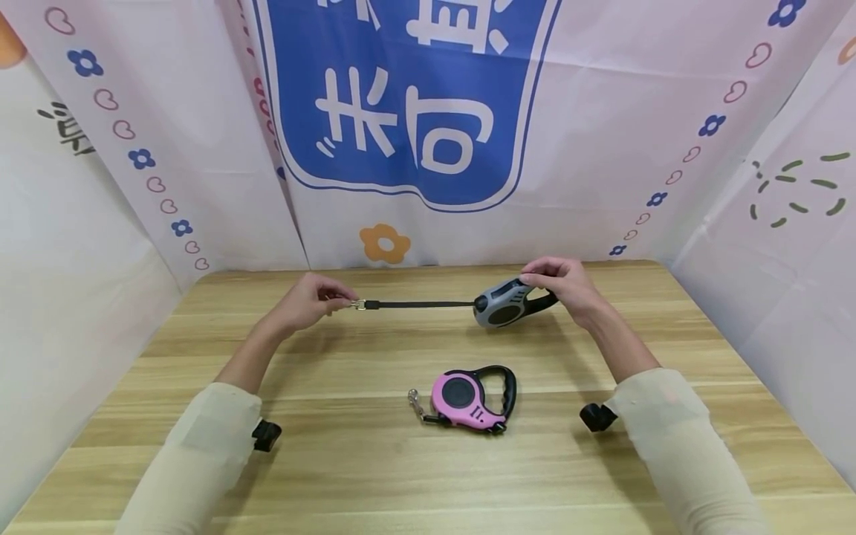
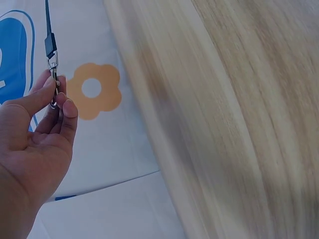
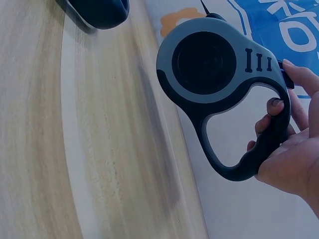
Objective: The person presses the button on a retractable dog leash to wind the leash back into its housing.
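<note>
A grey and black retractable dog leash (image 1: pixel 503 305) is held above the table by its black handle (image 3: pixel 273 137) in my right hand (image 1: pixel 565 282). In the right wrist view the fingers curl through the handle loop and one fingertip lies by the button. From its case a black strap (image 1: pixel 421 304) runs out to the left in a straight line. My left hand (image 1: pixel 313 301) pinches the metal clip (image 2: pixel 55 74) at the strap's end between thumb and fingers. Closer to me, a pink and black retractable leash (image 1: pixel 461 397) lies flat, its own clip (image 1: pixel 414 399) to the left.
The wooden table (image 1: pixel 348 475) meets a printed cloth backdrop (image 1: pixel 602 148) at its rear edge, with cloth walls on both sides. Black wrist devices (image 1: pixel 266 435) sit at both sleeves. The pink leash lies between the two forearms.
</note>
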`<state>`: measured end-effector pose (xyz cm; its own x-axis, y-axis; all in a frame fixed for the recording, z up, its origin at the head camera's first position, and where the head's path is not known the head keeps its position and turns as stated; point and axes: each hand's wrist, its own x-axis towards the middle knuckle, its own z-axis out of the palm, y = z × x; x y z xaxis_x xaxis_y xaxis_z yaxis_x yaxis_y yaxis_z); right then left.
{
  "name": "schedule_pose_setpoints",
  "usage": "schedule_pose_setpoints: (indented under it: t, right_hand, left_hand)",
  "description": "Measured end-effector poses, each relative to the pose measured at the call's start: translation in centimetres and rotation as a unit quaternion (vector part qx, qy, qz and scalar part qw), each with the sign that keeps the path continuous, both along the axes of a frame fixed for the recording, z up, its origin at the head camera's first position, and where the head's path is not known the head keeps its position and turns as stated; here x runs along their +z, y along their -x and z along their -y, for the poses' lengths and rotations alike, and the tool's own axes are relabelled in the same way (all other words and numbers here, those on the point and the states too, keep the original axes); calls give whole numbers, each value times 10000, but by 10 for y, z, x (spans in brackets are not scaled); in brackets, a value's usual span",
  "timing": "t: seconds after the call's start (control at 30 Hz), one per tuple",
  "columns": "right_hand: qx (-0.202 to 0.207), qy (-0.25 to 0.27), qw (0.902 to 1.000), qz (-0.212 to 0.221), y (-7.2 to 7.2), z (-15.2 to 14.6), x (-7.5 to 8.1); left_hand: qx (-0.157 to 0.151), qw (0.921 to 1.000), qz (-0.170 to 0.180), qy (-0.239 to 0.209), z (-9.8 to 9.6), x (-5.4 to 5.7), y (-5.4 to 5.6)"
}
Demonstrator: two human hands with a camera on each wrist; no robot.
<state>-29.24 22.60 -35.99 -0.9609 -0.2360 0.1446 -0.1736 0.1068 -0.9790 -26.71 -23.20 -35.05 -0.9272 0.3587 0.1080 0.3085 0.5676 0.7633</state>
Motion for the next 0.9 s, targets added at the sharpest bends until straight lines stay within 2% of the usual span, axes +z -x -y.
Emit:
schedule_pose_setpoints:
  t: [0.23, 0.9]
  right_hand:
    - [55, 37, 10000, 18, -1, 2, -2]
    - [37, 54, 10000, -16, 2, 5, -5]
  left_hand:
    - [-13, 9999, 72, -86, -1, -1, 0]
    - [-124, 9999, -34, -83, -8, -3, 1]
